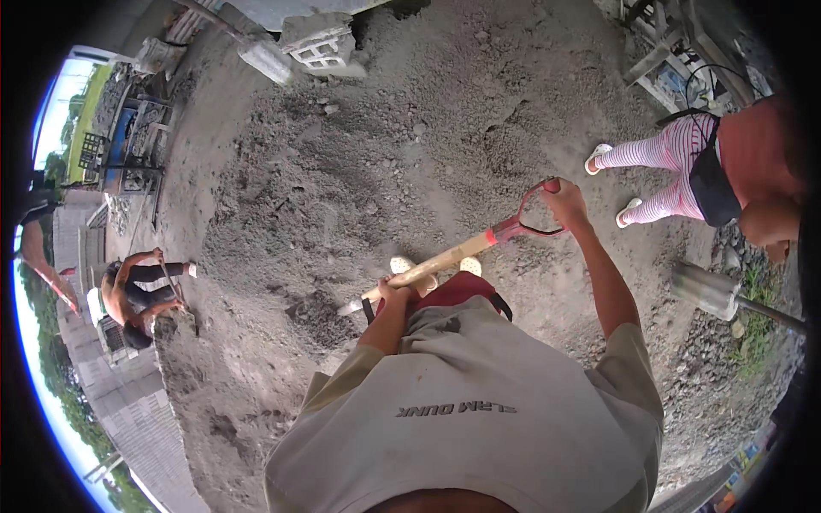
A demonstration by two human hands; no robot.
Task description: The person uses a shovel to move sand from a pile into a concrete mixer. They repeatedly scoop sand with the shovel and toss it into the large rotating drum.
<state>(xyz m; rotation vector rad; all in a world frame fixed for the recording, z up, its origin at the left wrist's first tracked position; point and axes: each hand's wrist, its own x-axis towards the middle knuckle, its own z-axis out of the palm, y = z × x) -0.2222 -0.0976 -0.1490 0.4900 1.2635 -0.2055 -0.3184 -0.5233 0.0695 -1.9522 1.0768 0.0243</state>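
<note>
A shovel with a pale wooden shaft (453, 255) and a red D-shaped grip slants across in front of my body. My right hand (563, 205) is closed round the grip at its upper right end. Lower on the shaft, near the metal socket, my left hand (396, 297) is wrapped round the wood. At the shovel's lower left end sits a dark clump of gravel (321, 318), which hides the blade. A broad spread of grey sand and gravel (376, 179) covers the ground ahead of my feet.
A person (141, 291) bends over a tool at the left. Another person in striped trousers (676, 171) stands at the right, near a second shovel (705, 291). Concrete blocks (318, 44) lie at the far side; a wooden frame (676, 51) stands far right.
</note>
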